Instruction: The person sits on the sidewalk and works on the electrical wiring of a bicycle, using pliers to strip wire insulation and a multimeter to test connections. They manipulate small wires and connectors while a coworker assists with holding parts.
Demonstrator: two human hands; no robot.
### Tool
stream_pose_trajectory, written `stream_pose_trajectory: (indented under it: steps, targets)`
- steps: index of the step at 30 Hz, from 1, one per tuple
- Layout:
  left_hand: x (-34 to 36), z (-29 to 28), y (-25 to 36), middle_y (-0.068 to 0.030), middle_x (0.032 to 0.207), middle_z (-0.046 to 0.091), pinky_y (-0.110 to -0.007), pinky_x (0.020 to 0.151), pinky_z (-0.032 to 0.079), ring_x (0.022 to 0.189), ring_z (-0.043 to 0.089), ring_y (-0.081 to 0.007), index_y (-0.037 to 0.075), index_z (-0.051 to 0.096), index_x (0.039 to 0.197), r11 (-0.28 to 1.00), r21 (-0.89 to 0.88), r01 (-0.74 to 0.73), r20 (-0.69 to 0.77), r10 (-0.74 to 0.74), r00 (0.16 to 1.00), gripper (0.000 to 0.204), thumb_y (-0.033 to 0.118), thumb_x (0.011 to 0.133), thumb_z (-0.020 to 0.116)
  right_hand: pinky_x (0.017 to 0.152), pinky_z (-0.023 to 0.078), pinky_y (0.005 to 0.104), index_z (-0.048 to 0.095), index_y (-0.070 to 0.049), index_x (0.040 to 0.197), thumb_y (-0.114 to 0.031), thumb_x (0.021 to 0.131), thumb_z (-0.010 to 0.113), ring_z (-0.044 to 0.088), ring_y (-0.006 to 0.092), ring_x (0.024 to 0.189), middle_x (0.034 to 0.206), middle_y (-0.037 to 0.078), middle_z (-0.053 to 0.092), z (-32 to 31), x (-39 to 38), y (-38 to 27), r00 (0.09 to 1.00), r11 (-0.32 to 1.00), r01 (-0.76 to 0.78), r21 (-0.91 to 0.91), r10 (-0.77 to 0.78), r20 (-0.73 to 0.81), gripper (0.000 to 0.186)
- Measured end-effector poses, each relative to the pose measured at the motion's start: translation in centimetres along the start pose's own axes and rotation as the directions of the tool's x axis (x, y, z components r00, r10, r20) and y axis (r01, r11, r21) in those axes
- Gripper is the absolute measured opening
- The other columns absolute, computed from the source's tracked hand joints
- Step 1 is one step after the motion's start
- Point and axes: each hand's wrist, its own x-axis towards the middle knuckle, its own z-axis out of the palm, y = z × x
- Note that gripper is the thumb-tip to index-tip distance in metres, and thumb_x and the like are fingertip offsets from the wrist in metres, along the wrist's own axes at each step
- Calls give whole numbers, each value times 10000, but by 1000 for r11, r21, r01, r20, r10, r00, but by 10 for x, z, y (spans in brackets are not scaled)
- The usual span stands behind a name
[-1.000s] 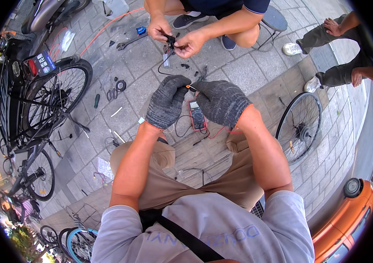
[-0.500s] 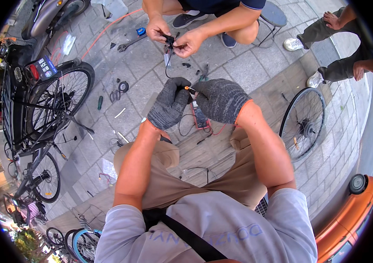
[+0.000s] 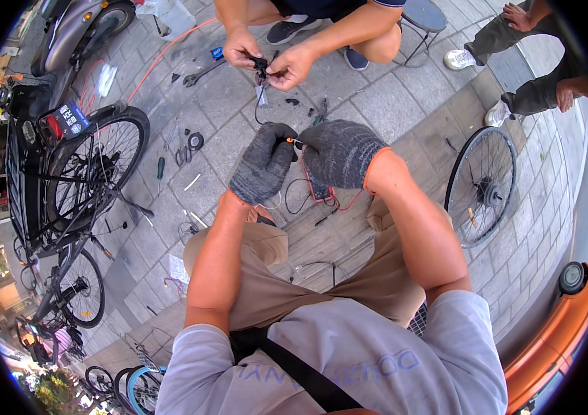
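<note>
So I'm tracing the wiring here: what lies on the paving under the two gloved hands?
Below the left hand and right hand lie a dark flat device with red trim and loose black and red wires. The gloves cover the device's upper part.

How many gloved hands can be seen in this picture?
2. The left hand and the right hand, both in grey gloves, meet at the centre over a small orange-tipped wire. The other person's hands are bare.

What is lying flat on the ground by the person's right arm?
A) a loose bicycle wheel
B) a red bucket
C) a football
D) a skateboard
A: a loose bicycle wheel with thin spokes and a hub lies flat on the paving stones, just beyond the right hand and forearm.
</note>
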Motion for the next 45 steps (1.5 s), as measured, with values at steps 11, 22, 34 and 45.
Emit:
stream_pose_trajectory:
  steps: [11,22,34,45]
  targets:
    - [-4,-3,2,-62,918,616,-280,684,492,756,565,-103,39,527,1210,993,-71,96,56,-92,994,211,65,1002,503,808,529,517,730,-30,1009,-272,875,586,673,444,890,934,243,707,4,6,4,998,999,42,12,-42,42,312]
    - [-1,-7,2,-150,994,574,-372,860,497,915,600,-294,-11,583,1076,938,212,-275,72,266,961,104,-1,974,567,850,543,505,743,-13,945,-275,861,575,689,431,929,968,264,706,2,5,0,997,999,32,-21,-30,64,322]
    - [-6,-24,-15,-174,1081,604,-397,933,501,1029,623,-330,-8,586,1156,858,378,-348,181,300,937,179,32,982,568,904,513,465,725,-41,1108,-473,950,625,666,421,1001,1066,242,710,-23,-11,24,996,980,-29,196,11,90,471]
    - [-7,-43,0,-43,748,590,-266,573,434,613,528,-108,20,600,1199,990,-86,112,96,-104,990,218,173,1052,552,938,526,500,743,12,1046,-367,871,594,680,431,1071,1074,275,708,236,-45,315,662,674,-739,-2,727,182,443]
